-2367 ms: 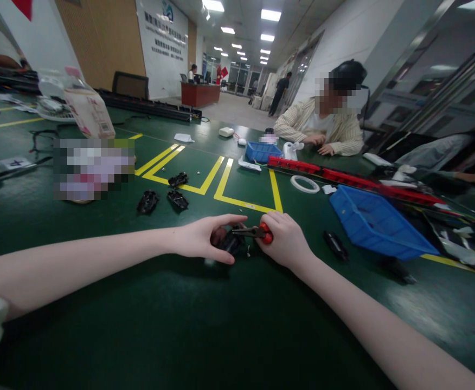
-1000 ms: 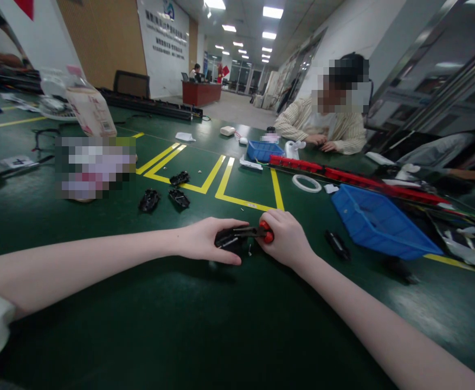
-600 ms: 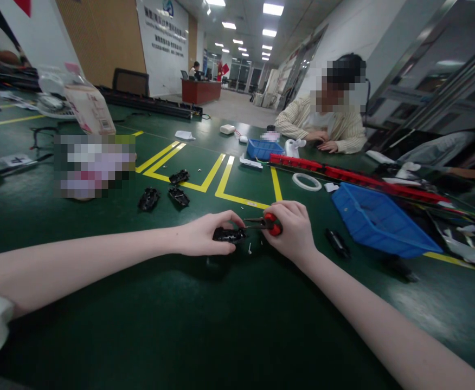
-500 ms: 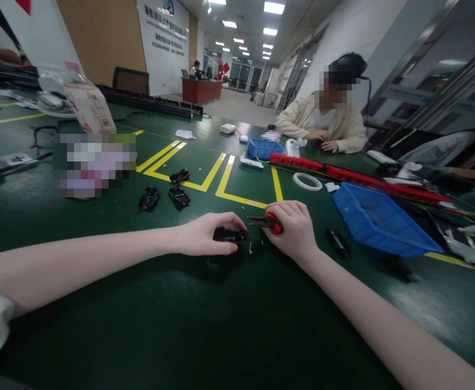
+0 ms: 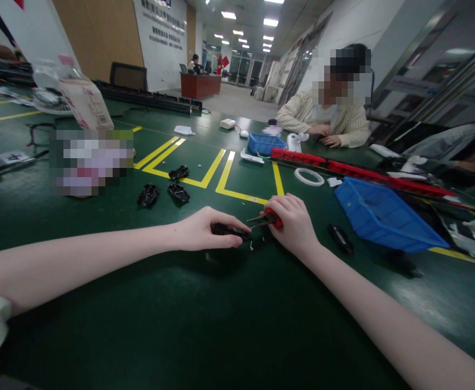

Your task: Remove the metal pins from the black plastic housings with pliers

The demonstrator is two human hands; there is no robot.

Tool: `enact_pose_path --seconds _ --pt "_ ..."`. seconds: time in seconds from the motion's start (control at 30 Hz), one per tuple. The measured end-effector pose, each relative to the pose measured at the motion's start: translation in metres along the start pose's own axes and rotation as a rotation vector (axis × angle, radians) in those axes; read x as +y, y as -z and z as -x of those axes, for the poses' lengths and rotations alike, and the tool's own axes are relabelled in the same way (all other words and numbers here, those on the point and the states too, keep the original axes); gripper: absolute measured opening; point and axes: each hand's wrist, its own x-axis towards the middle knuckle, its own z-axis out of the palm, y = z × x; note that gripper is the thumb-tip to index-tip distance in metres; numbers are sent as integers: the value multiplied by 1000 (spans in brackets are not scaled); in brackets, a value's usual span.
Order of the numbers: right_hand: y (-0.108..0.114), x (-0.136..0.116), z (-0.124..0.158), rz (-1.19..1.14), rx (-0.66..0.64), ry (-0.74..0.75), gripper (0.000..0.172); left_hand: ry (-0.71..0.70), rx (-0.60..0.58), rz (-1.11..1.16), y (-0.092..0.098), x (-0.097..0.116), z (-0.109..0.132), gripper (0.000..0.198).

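Observation:
Between the thumb and fingers of my left hand (image 5: 205,230) is a small black plastic part (image 5: 231,232), its right end pointing toward my other hand. My right hand (image 5: 294,222) is closed around red-handled pliers (image 5: 273,218). The slim jaws stick out to the left, slightly parted, close to the black part; whether they touch it I cannot tell. Small pale bits (image 5: 251,245) lie on the green table below the jaws. Beyond my left hand rest three similar black parts: one at the left (image 5: 148,195), one behind (image 5: 179,172) and one at the right (image 5: 178,193).
To the right stand a blue bin (image 5: 387,216) and a black cylindrical piece (image 5: 340,239). Farther back are a white ring (image 5: 309,177), a long red strip (image 5: 359,174) and a small blue tray (image 5: 265,144). A bottle (image 5: 86,100) stands back left. Someone in a striped shirt (image 5: 351,127) sits opposite.
My left hand has tilted the black part a little, and its fingers now lie flatter over it. The pliers stay beside its right end. The whole view has shifted slightly.

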Motion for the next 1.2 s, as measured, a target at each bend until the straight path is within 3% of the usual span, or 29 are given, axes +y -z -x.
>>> enact_pose_path --seconds 0.23,0.5,0.8,1.0,1.2 --pt "2 -5 0 -48 10 26 10 -24 -22 29 1 -1 -2 40" --pt "7 -9 -1 -34 -8 12 7 135 6 166 1 2 -3 38" --pt "6 -10 -2 89 -29 47 6 138 18 222 -2 -1 -4 34" --pt "7 -11 -2 60 -53 60 13 123 17 197 -1 0 -3 34" --pt "5 -10 -1 -34 -119 32 7 104 55 52 0 5 0 44"
